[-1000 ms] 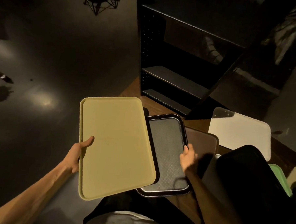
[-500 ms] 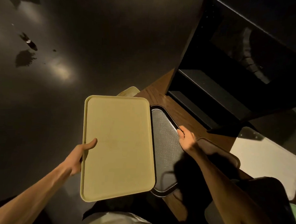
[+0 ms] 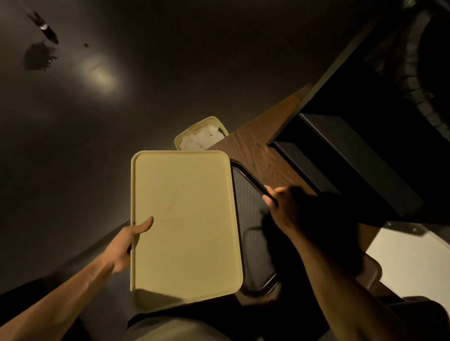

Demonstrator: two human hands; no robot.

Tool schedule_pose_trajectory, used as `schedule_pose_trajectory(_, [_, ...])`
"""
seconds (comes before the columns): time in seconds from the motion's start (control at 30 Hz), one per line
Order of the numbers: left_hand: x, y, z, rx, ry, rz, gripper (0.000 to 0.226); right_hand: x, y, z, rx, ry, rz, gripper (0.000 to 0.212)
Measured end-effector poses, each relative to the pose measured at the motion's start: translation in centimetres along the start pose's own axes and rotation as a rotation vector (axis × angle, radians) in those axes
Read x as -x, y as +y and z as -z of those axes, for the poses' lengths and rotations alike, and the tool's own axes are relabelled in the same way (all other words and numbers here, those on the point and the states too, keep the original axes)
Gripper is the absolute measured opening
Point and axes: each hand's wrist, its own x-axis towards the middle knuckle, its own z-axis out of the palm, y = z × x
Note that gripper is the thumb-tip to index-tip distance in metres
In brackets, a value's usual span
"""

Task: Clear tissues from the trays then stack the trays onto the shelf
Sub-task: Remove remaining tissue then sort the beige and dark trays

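Now our view has swung left: a bin holding tissues appears beyond the yellow tray, pinched bare in our left hand. Our right hand grips the black tray on the table; stacking looks next.

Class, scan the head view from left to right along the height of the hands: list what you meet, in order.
left hand → yellow tray → black tray → right hand → white tray

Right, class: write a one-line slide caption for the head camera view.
Left hand holds an empty yellow tray; right hand grips a black tray beside the shelf.
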Motion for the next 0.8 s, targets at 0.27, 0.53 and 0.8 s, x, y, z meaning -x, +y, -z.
schedule_pose_trajectory(0.27, [-1.5,-0.7,1.3,0.002,0.075,0.094,0.049,-0.6,-0.5,-1.9,-0.127,0.056,-0.038,0.039])
schedule_pose_trajectory(0.53, [-1.3,-0.7,-1.5,0.021,0.07,0.109,0.049,-0.6,-0.2,-2.0,0.011,0.198,0.173,0.006])
schedule_pose_trajectory(0.8, [-0.3,-0.2,-2.0,-0.08,-0.026,-0.028,0.067,2.7,-1.9,1.0,0.038,-0.139,-0.124,0.026])
